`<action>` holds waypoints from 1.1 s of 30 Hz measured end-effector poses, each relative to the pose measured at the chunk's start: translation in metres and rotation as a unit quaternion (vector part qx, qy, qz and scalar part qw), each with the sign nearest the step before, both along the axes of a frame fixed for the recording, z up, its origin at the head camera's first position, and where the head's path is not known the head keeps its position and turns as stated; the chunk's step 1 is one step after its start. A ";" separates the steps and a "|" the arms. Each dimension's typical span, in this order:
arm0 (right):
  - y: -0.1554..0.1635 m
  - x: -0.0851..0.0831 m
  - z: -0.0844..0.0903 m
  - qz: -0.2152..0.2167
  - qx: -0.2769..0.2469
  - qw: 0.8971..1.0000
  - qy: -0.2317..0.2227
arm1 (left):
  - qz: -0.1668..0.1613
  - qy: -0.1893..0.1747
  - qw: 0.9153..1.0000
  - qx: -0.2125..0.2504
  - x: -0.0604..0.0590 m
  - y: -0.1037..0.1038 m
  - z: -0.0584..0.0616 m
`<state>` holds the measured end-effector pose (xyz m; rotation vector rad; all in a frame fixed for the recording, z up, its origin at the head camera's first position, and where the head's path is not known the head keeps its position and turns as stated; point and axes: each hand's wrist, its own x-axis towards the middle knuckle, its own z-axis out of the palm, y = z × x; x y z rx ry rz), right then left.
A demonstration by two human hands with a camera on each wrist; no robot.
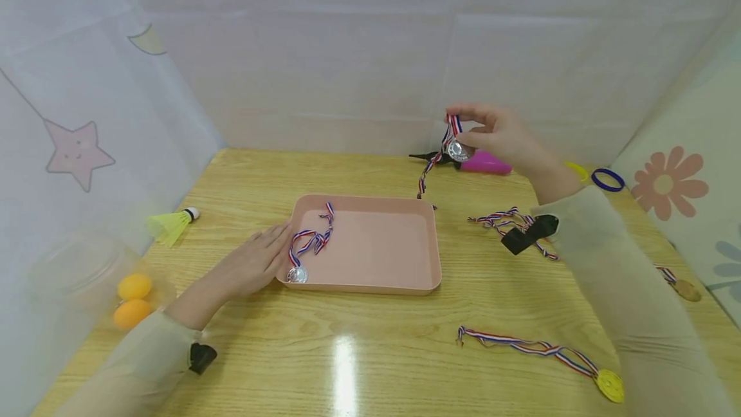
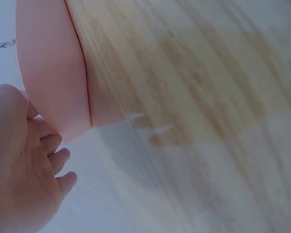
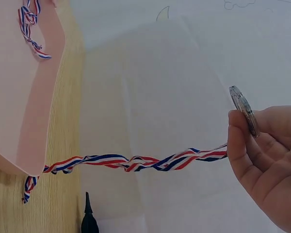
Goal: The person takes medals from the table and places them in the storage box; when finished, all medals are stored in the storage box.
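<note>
A silver medal [image 1: 458, 150] on a red, white and blue ribbon hangs from my right hand [image 1: 500, 137], raised behind the tray's right end. Thumb and fingers pinch it at the ribbon; in the right wrist view the medal [image 3: 243, 110] stands edge-on beside the fingertips. Its twisted ribbon [image 3: 121, 161] trails down to the corner of the pink tray [image 1: 382, 250]. My left hand [image 1: 251, 262] rests against the tray's left wall, fingers extended along it. Inside the tray, at its left end, lies another silver medal [image 1: 297, 274] with its ribbon crumpled above it.
On the right lie a gold-coloured medal [image 1: 609, 385], a bronze-coloured medal [image 1: 687, 289] and a bunched ribbon [image 1: 509, 219]. Behind are a pink and black air blower [image 1: 485, 161] and a blue ring [image 1: 608, 179]. A yellow shuttlecock [image 1: 172, 226] and orange balls [image 1: 134, 287] lie left.
</note>
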<state>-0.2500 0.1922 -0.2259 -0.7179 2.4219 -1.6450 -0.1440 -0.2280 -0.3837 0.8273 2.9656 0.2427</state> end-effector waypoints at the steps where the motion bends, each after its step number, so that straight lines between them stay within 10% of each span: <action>1: 0.000 0.000 -0.001 0.002 -0.003 1.000 0.001 | -0.001 0.001 1.000 0.001 0.000 0.000 0.000; 16: -0.025 0.017 0.033 0.013 -0.074 0.996 0.039 | 0.005 -0.004 1.000 0.003 0.001 0.000 0.001; 33: -0.088 0.025 0.036 0.140 -0.121 0.982 0.049 | 0.006 0.000 1.000 0.002 0.001 0.001 0.001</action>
